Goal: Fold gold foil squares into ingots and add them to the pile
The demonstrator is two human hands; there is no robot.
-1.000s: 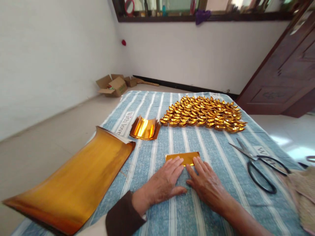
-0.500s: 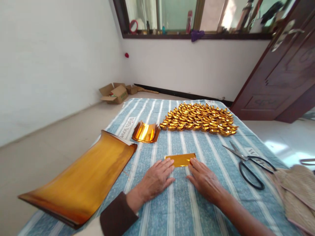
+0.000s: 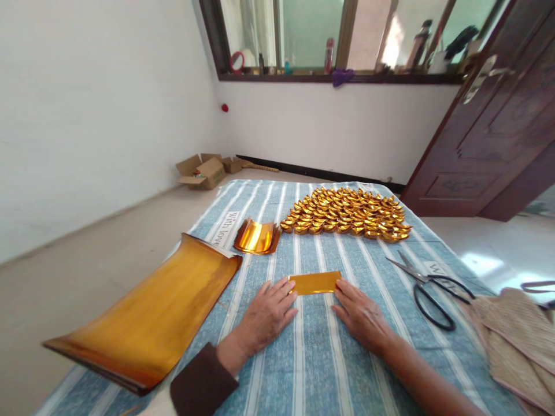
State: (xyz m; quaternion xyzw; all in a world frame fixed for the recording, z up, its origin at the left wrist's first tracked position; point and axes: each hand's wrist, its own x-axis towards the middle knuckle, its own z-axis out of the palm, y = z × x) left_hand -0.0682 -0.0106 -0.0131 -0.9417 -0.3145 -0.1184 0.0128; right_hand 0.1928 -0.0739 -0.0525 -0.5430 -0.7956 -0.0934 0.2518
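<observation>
One gold foil strip [image 3: 315, 283] lies on the striped cloth [image 3: 314, 358], long axis left to right, between left hand [image 3: 266, 314] and right hand [image 3: 363, 316], each grip loose, flat-fingered, fingertips at its opposite short ends, neither hand clearly nearer.
</observation>
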